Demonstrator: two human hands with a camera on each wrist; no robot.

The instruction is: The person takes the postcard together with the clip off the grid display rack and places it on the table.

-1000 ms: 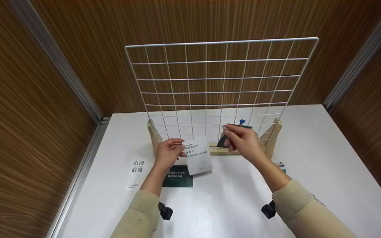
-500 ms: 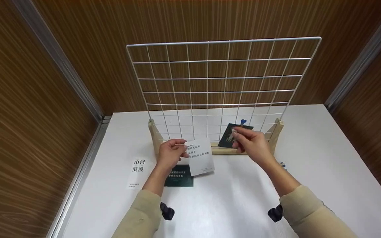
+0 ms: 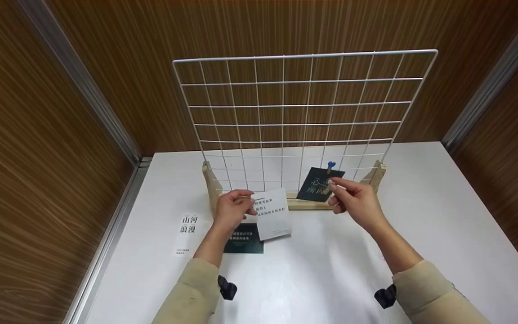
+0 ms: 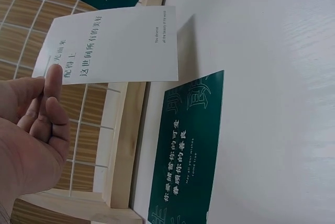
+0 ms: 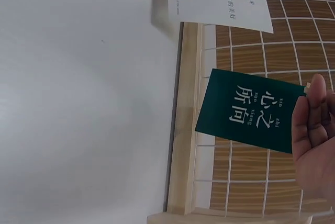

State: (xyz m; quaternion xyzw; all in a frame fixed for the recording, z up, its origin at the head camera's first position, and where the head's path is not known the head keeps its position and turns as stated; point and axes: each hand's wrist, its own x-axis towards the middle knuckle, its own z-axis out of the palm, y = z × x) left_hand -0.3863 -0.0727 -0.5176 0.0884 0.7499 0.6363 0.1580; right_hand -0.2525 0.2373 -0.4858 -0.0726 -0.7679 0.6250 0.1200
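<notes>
In the head view my left hand (image 3: 234,209) pinches a white card (image 3: 273,216) with dark printed lines by its left edge. The card is held up in front of the grid's lower left part. My right hand (image 3: 353,200) pinches a small pale clip (image 3: 328,189) between thumb and forefinger. Behind it, a dark green card (image 3: 315,185) hangs tilted on the wire grid (image 3: 281,105) under a blue-topped clip (image 3: 331,166). In the right wrist view the fingers overlap the top end of this green card (image 5: 246,109).
Wooden feet (image 3: 212,184) and a wooden bar carry the grid on a white table (image 3: 313,274). On the table at left lie another green card (image 3: 244,240) and a white card with large characters (image 3: 188,236). Wood-grain panels enclose the back and sides.
My right hand has moved right with the small clip, uncovering more of the hanging green card. The left hand keeps its hold on the white card, nearly still.
</notes>
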